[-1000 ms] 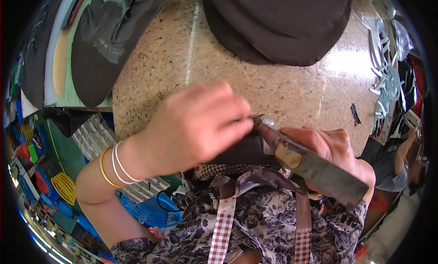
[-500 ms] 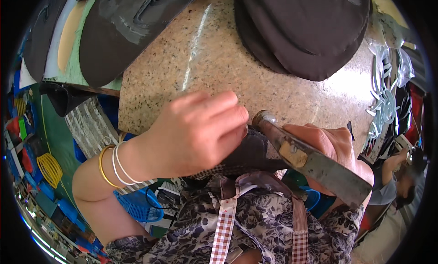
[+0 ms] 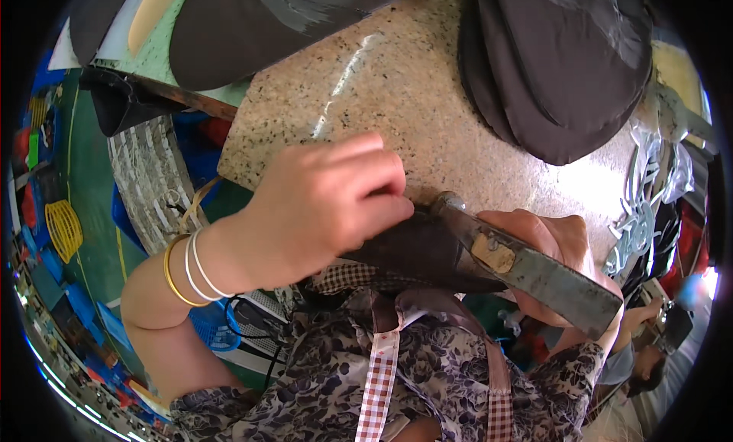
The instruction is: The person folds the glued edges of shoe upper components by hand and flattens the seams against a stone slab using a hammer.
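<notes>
My left hand (image 3: 324, 205), with bangles on its wrist, is closed at the near edge of the stone worktop, its thumb and fingers pinched on the upper edge of a dark brown leather piece (image 3: 412, 247). The piece hangs over the worktop's edge toward my body, and checked lining shows below it. In my right hand (image 3: 546, 243) is a hammer (image 3: 561, 285), its fingers wrapped round the handle, mostly hidden behind the metal head. The narrow end of the head is close to my left fingertips, over the leather piece.
Dark brown rounded pieces (image 3: 565, 83) are stacked at the far right of the speckled worktop (image 3: 366, 98). Another large dark piece (image 3: 237, 37) lies far left on a green-edged board. Clear plastic strips (image 3: 637, 197) hang at the right edge. A blue basket (image 3: 214, 323) sits below.
The whole view has shifted, so the worktop and stacked pieces appear lower and farther right. My left fingers are more curled at the leather edge. The hammer has hardly moved.
</notes>
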`<state>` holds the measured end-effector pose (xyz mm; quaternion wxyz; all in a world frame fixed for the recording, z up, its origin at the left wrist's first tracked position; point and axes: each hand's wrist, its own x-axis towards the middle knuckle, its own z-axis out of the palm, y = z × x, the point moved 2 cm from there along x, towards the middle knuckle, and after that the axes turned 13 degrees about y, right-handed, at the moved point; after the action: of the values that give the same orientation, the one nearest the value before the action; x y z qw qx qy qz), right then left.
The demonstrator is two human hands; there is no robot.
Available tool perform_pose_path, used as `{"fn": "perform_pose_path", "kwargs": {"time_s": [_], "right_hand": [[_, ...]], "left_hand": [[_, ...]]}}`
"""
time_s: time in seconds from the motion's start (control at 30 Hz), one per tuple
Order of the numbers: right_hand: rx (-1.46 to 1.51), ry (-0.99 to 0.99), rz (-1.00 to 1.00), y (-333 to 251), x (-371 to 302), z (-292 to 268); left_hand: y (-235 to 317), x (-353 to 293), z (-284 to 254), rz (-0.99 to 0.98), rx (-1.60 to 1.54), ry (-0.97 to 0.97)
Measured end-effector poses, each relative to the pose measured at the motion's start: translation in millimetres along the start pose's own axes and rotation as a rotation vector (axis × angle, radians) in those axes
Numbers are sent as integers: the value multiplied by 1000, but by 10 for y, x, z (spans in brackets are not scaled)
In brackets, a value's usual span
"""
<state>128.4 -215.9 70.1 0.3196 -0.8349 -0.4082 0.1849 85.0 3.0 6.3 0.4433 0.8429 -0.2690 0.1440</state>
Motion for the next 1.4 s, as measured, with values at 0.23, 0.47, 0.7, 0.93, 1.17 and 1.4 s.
{"fn": "perform_pose_path", "kwargs": {"time_s": [0.23,0.47,0.7,0.93,1.17,1.4], "right_hand": [[8,-97,-110,-77,141,0],[-62,-48,-103,-47,198,54],[11,35,-162,-55,200,78],[-56,-34,-77,-83,254,38],[-56,-51,-22,-93,266,54],[-95,-52,-17,-61,259,3]], "left_hand": [[156,-161,-21,-170,85,108],[265,-284,40,-237,243,245],[376,-351,110,-38,434,332],[363,-420,90,-155,314,371],[390,-581,139,-205,452,431],[461,-529,235,-136,425,491]]}}
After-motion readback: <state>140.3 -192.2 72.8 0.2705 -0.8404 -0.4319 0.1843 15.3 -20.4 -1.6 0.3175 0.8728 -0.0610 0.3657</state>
